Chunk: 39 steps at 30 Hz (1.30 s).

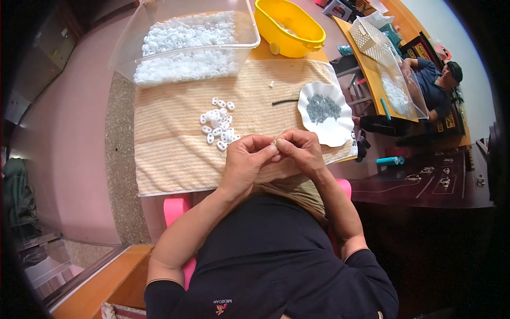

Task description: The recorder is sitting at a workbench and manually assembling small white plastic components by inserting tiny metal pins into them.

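Observation:
My left hand and my right hand meet near the front of the striped towel. Both are closed, thumbs and forefingers pinching a tiny pale plastic piece between them; the fingers hide most of it. Just beyond my left hand lies a loose pile of small white oval plastic pieces with two holes. Past my right hand stands a white wavy-rimmed plate holding many small grey bits. A thin dark stick lies against the plate's left side. Farther back is one small white piece.
A large clear bin full of white pieces stands at the far left, beside a yellow tub. Off to the right, another person sits at a table with a white basket. Pink chair parts flank me.

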Each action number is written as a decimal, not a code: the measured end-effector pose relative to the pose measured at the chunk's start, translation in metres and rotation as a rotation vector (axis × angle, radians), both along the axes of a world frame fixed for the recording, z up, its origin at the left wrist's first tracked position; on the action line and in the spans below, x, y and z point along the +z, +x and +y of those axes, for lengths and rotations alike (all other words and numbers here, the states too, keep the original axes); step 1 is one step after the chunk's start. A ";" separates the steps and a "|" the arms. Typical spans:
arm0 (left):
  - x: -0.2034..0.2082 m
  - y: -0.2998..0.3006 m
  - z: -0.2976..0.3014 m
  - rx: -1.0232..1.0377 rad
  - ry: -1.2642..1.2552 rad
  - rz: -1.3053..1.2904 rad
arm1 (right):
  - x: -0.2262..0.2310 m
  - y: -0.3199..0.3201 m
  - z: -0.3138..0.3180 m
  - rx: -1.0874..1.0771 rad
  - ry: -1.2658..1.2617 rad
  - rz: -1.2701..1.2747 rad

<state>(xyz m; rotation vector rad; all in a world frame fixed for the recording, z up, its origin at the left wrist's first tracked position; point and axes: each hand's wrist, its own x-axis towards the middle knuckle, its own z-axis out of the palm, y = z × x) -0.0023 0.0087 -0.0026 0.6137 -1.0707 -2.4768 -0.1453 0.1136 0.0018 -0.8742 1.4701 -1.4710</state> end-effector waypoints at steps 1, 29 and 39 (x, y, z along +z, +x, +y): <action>0.000 -0.001 0.000 0.006 0.016 0.015 | 0.000 0.000 0.000 -0.016 -0.006 0.020; 0.008 0.005 -0.009 0.071 0.256 0.091 | 0.020 -0.014 -0.021 0.019 -0.070 0.020; 0.019 0.010 -0.011 0.125 0.239 0.141 | 0.011 -0.021 -0.099 0.104 0.012 0.480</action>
